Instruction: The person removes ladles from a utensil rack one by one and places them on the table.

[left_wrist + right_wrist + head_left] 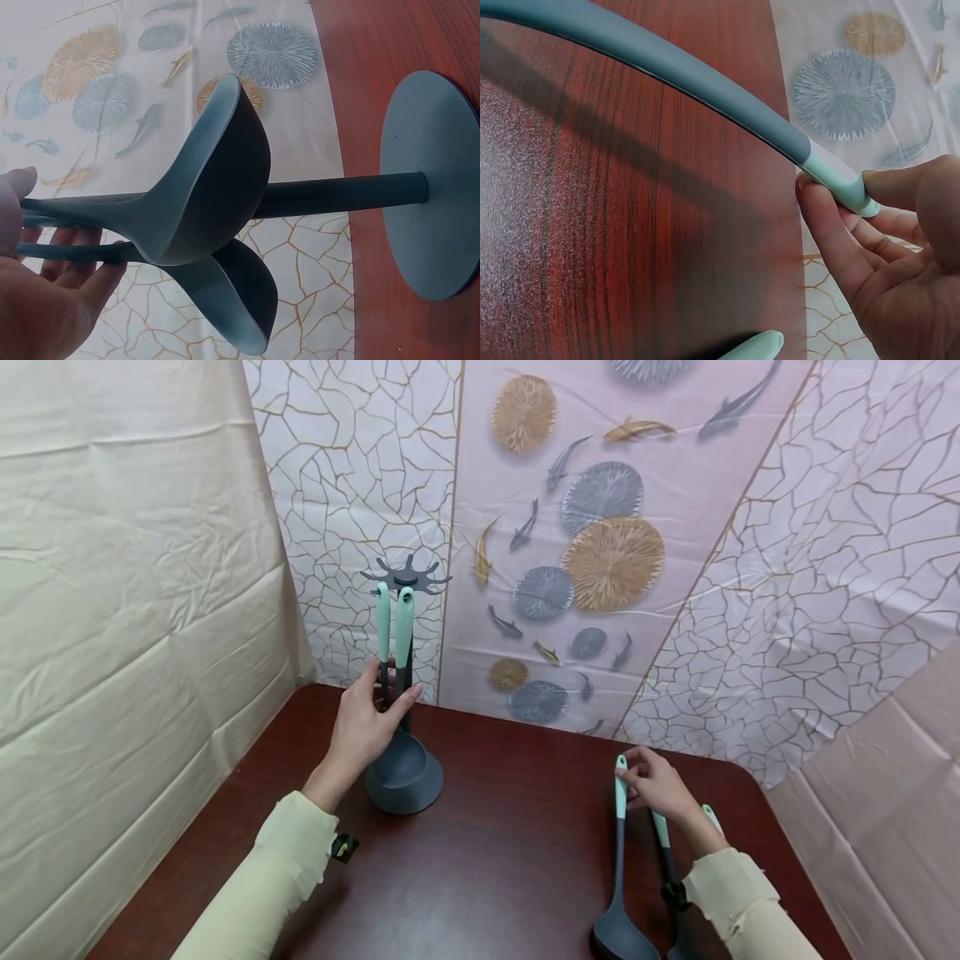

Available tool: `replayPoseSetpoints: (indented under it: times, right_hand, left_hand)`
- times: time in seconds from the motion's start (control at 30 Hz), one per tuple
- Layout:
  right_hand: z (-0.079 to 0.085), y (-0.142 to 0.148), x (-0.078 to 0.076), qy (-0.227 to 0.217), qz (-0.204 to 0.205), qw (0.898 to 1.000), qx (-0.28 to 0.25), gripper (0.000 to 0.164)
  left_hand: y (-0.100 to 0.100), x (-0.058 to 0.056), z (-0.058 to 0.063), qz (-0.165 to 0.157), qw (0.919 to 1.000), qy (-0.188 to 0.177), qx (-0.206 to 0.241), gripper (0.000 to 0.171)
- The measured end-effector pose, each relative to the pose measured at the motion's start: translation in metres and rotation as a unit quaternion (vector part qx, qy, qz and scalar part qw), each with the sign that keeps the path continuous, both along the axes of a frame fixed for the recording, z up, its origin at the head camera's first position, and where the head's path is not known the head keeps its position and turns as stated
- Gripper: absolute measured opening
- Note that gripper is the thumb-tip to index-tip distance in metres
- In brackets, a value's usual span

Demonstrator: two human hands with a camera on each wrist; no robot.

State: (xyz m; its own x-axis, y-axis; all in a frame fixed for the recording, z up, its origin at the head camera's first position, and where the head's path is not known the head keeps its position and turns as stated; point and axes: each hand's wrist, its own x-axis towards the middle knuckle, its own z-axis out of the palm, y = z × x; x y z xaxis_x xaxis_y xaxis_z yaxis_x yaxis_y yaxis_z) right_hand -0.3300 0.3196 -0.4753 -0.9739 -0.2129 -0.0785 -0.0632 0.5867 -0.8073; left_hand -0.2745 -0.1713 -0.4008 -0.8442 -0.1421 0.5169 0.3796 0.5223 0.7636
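A dark grey utensil stand (405, 789) with a round base and a ring of hooks on top stands at the back left. Two ladles (217, 172) with mint handle ends hang upright by its pole. My left hand (362, 720) holds their stems below the mint parts, thumb in front and fingers behind. At the right, my right hand (663, 789) pinches the mint handle end of another dark grey ladle (619, 860) between thumb and fingers. In the right wrist view, that handle end (844, 184) is raised off the table; its bowl is low in the head view.
Two more mint-handled utensils lie by my right forearm, one handle (660, 828) beside the held ladle and another handle (711, 816) farther right. They sit on the dark red wooden table (480, 852). Patterned cloth (547, 652) hangs behind, and plain cloth (135, 610) borders the left.
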Motion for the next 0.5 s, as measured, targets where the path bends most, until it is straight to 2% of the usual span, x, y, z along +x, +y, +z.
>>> replayPoseSetpoints:
  times: [0.2,0.5]
  right_hand:
    - [-0.004,-0.001,-0.002,-0.003,-0.006,1.0,-0.009,0.047]
    - [-0.013,-0.001,-0.003,-0.012,-0.005,1.0,0.005,0.042]
  left_hand:
    - [0.0,0.0,0.0,0.001,1.0,0.004,0.001,0.049]
    - [0.0,0.0,0.0,-0.003,1.0,-0.004,0.006,0.048]
